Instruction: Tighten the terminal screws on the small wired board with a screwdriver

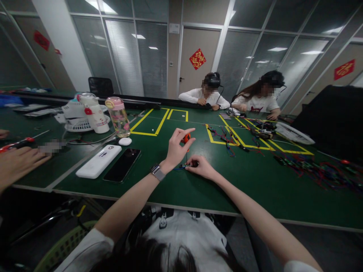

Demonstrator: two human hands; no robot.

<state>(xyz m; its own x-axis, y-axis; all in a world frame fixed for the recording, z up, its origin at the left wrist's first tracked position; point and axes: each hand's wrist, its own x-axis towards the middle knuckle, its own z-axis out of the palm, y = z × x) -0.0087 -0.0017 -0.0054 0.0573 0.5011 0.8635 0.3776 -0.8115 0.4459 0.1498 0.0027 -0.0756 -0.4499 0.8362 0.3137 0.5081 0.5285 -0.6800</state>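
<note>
In the head view my left hand (177, 148), with a watch on its wrist, is around the orange handle of a screwdriver (186, 138). Index finger and thumb stick out past the handle. The thin shaft points straight down at a small wired electronic part (183, 166) on the green table (159, 189). My right hand (203, 168) rests on the tabletop, its fingers pinching that part and hiding much of it. A blue wire shows at the part's left side.
Left of my hands lie a black phone (122, 165), a white power bank (99, 161) and a white case (125, 141). Bottles (117, 117) stand behind. Tangled wired parts (314, 170) lie right. A neighbour's hand (21, 164) is at far left; two people sit opposite.
</note>
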